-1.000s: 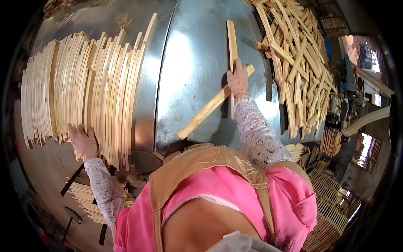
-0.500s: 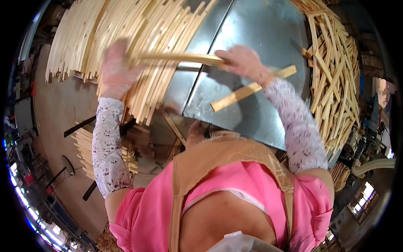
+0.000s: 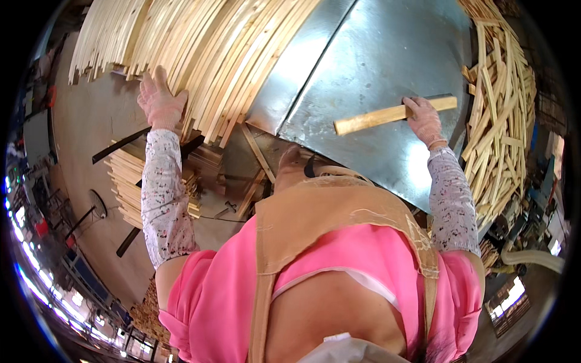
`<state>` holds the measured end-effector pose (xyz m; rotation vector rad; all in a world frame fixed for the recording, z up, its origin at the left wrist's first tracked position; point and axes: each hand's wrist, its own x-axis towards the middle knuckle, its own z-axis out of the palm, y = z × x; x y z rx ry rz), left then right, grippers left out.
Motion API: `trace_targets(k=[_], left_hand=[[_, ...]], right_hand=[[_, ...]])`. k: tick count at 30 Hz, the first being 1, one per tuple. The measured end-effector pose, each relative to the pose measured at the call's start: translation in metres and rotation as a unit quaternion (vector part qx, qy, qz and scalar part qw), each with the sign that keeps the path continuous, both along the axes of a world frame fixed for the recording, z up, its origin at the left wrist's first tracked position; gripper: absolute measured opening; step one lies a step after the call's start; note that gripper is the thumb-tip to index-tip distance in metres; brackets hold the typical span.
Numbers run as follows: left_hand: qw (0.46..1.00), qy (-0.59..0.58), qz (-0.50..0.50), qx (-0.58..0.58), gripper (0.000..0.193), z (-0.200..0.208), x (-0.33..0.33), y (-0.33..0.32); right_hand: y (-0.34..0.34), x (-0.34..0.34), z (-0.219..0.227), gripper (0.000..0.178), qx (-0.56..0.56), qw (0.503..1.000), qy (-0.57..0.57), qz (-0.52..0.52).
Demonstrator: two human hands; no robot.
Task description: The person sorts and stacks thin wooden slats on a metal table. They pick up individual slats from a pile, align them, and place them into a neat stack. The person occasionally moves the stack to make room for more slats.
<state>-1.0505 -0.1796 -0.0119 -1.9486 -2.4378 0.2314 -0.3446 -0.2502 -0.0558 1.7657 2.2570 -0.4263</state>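
Half a second ago both our hands were together over the stack, passing a slat across. Now they are apart. Our left hand (image 3: 160, 100) lies open and flat on the near edge of the stack of long slats (image 3: 206, 48). Our right hand (image 3: 425, 120) closes on the short wooden block (image 3: 387, 114), which lies on the metal table (image 3: 363, 66), near the loose pile of sticks (image 3: 502, 115). The slat has joined the stack, we judge.

Jumbled heap of wood strips (image 3: 505, 115) at right edge of the metal tabletop (image 3: 387, 66). Lower stack of slats (image 3: 130, 184) on concrete floor (image 3: 91, 133), dark bars (image 3: 121, 144) beside. Bright windows (image 3: 514, 293) lower right.
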Motion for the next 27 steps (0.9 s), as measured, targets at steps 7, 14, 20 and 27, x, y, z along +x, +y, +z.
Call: trace_targets(k=[7, 14, 20, 27], left_hand=[[0.987, -0.055, 0.085, -0.122, 0.116, 0.007, -0.016, 0.021], [0.967, -0.210, 0.003, 0.142, 0.028, 0.006, 0.031, -0.055], [0.840, -0.399, 0.367, -0.016, 0.061, -0.041, 0.077, -0.183], [0.309, -0.756, 0.559, 0.141, 0.051, -0.098, 0.112, -0.189]], right_hand=[[0.072, -0.085, 0.021, 0.065, -0.014, 0.944, 0.266, -0.195], [0.108, -0.288, -0.051, 0.053, -0.111, 0.870, 0.405, -0.261], [0.118, -0.338, -0.035, 0.079, -0.176, 0.879, 0.359, -0.261], [0.115, -0.339, 0.010, 0.055, 0.088, 0.957, 0.276, -0.026]])
